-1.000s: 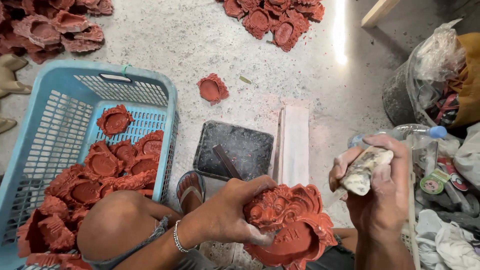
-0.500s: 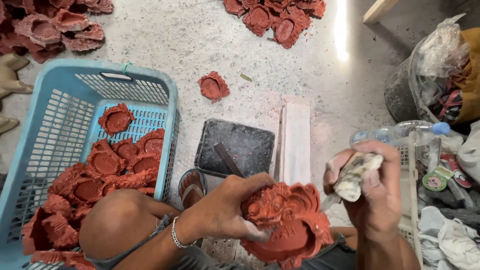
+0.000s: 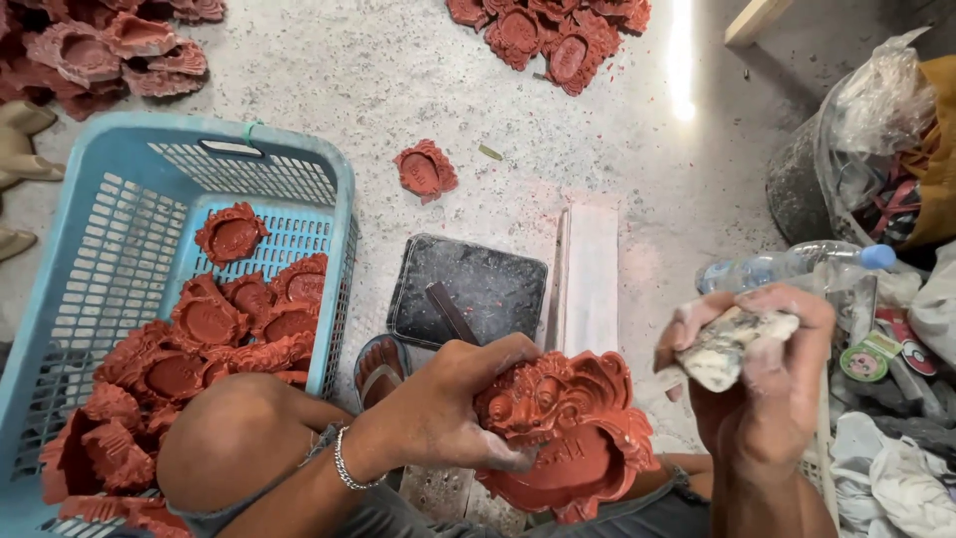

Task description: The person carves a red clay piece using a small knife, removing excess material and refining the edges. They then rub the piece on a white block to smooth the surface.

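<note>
Red clay fills my lap: my left hand (image 3: 453, 413) is clamped over the upper edge of a carved red mask-like piece (image 3: 568, 433), thumb underneath, pressing it against my thigh. My right hand (image 3: 757, 374) is closed around a crumpled, pale, stained wad (image 3: 727, 344), held up just to the right of the carving and not touching it. Beyond my knee (image 3: 234, 438) sits a blue plastic basket (image 3: 129, 179) with more red pieces (image 3: 214, 334) piled inside. On the speckled floor ahead lie a dark square pad (image 3: 468, 289), a white board (image 3: 590, 279) and a single red piece (image 3: 425, 169).
</note>
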